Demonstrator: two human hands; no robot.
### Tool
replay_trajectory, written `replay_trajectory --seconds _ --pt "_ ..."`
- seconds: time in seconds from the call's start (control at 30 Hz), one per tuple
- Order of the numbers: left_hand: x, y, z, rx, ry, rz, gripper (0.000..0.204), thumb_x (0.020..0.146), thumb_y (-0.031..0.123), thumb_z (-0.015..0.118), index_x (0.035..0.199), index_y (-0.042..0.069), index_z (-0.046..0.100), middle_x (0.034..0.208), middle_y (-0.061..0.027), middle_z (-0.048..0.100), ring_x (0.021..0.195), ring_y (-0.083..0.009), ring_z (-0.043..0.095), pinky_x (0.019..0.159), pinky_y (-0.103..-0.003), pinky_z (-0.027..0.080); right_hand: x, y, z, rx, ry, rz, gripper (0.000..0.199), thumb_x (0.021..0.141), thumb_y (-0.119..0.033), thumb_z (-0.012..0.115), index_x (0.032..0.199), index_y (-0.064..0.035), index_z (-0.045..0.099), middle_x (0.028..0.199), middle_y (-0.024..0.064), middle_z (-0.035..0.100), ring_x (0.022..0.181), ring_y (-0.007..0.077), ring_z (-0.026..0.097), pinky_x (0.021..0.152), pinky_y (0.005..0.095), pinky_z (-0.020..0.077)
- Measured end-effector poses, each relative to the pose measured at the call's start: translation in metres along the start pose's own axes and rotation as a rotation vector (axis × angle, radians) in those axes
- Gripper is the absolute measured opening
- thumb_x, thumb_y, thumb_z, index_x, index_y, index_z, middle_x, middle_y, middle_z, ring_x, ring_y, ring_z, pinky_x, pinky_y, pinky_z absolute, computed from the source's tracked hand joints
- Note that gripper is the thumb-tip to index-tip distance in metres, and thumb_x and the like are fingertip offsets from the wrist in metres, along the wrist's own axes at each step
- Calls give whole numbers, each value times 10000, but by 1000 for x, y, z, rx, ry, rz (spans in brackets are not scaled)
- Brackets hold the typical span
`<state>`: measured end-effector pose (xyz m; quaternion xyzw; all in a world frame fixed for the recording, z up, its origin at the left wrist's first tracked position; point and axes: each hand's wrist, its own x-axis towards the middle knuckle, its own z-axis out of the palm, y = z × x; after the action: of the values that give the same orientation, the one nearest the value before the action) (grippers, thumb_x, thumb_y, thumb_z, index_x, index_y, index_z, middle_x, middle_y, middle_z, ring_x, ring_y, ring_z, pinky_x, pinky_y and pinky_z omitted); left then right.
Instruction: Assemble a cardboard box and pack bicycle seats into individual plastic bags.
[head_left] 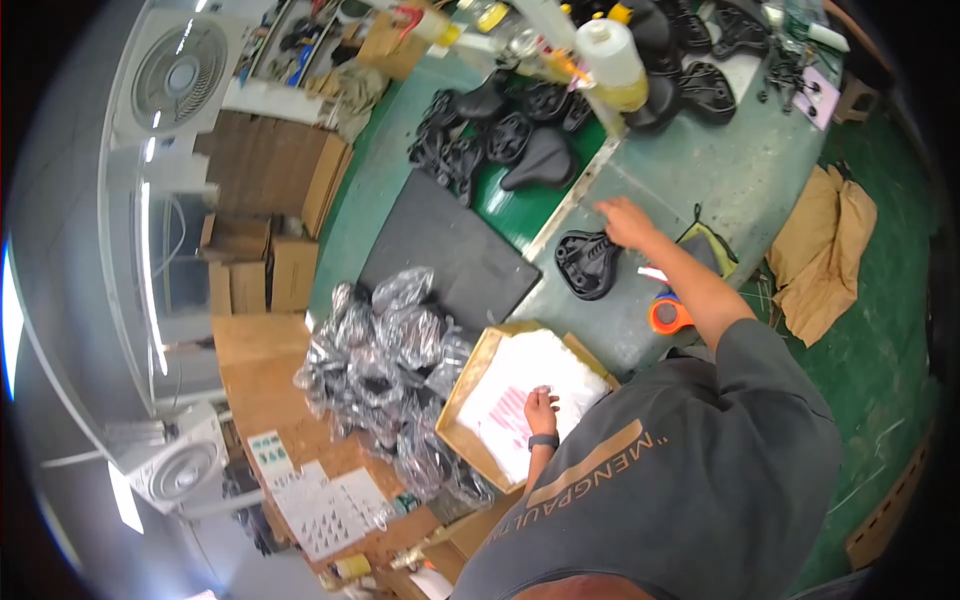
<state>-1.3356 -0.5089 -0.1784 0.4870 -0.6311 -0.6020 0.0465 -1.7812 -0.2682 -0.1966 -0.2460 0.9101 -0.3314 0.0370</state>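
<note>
Right hand (627,222), fingers spread and grasping nothing, reaches over the grey-green surface (740,180) just at 1 o'clock of the black moulded bicycle saddle (587,264), while left hand (541,408) rests flat, steadying clear plastic bags in the cardboard box (462,392).

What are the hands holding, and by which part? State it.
Nothing is held. The left hand rests flat on clear bags in a cardboard box; the right hand reaches open beside a black saddle.

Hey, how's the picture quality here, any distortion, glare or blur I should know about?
Head view: strong fisheye bending, black corners, the workbench edge curves. Glare streaks cross the left rim by the fan. The right hand looks slightly soft, the left hand sharper on the box of bags.
</note>
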Motion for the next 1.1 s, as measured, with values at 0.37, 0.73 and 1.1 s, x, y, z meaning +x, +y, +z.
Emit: replay_trajectory --seconds 0.37,0.73,1.1 --pt "-61 -12 -21 -740 275 -67 223 1029 49 610 1232 -42 626 1111 -152 703 973 -244 713 879 -354 635 -32 -32 109 -309 -627 -2 998 675 -315 924 1515 -65 446 1376 239 633 1299 412 601 1057 490 523" --pt "-57 16 -54 -315 173 261 266 1038 210 694 1194 4 762 986 -14 702 814 -102 627 721 -255 536 -202 -199 12 576 -255 194 634 795 -325 918 1209 30 594 1045 120 699 930 223 648 875 361 542" --pt "-71 29 -83 -288 -350 412 169 984 -5 633 1137 -49 690 941 -58 756 882 -112 687 810 -281 549 -273 -320 6 1231 -1038 628 465 947 -135 774 1326 -4 538 1048 187 744 886 293 766 818 432 653"
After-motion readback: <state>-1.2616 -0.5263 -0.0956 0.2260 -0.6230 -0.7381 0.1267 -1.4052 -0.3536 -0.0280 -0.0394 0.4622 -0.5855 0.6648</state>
